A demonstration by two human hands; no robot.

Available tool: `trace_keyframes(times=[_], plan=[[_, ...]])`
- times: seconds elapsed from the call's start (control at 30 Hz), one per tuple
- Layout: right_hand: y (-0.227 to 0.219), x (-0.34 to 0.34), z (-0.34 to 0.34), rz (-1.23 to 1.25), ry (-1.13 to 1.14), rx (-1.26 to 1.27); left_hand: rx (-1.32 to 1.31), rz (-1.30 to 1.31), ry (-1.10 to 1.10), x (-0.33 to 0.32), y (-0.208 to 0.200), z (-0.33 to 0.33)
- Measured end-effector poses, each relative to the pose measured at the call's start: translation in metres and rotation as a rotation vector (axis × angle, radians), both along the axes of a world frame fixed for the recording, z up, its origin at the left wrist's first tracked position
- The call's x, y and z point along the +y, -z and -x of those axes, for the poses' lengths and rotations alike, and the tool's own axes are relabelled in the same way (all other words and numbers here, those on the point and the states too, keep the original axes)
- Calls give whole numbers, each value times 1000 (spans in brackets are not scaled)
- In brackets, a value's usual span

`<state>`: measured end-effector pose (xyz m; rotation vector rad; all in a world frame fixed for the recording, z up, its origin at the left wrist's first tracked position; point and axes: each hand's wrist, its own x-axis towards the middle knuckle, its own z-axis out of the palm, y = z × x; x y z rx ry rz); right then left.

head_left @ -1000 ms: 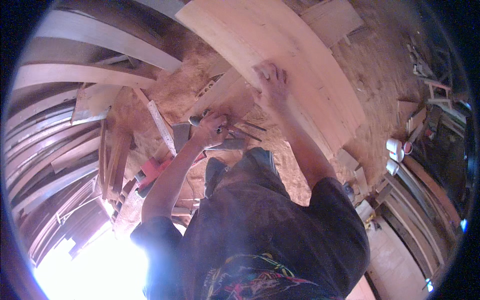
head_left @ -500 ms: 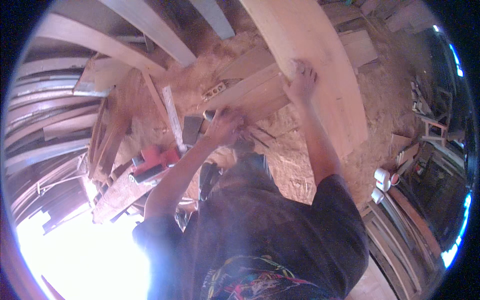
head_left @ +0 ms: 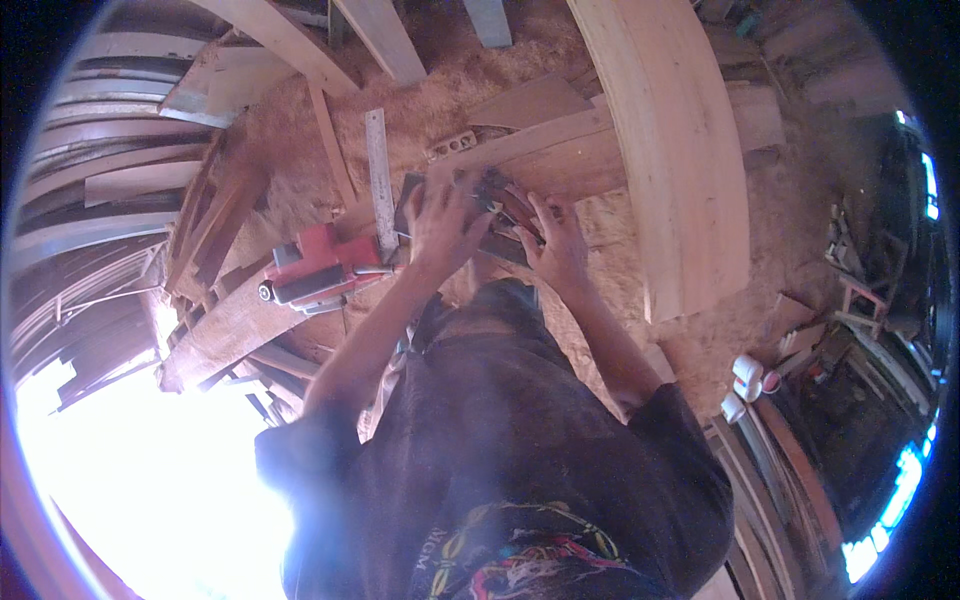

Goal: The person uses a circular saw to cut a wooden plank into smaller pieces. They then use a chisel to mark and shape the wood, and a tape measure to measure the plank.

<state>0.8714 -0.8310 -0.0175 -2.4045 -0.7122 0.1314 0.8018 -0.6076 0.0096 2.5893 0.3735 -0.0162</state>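
Left hand (head_left: pixel 446 222): fingers spread. Right hand (head_left: pixel 558 245): fingers bent at dark tool (head_left: pixel 514 208) (whether pinching it, cannot tell), left hand's 3 o'clock. From hands: plank (head_left: pixel 690 160) 2 o'clock, red tool (head_left: pixel 320 256) 9 o'clock.

Head-worn, left one of a side-by-side fisheye pair. Looking pretty much straight down past the dark shirt (head_left: pixel 530 440) onto the left hand (head_left: pixel 444 225) and right hand (head_left: pixel 560 250), fairly close, yet wide enough to catch stacked boards (head_left: pixel 140 186) at left.
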Motion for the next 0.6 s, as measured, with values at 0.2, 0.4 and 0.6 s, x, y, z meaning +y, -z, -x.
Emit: trace_keyframes(times=[0.2, 0.4, 0.6], plan=[[-4, 6, -4, 94, -15, -47, 124, 16, -186, 0, 13, 45], [-5, 10, -18, 203, -77, -111, 294, -6, 60, 10, 17, 29], [-2, 12, -17, 202, -83, -103, 399, -62, 196, 13, 6, 19]])
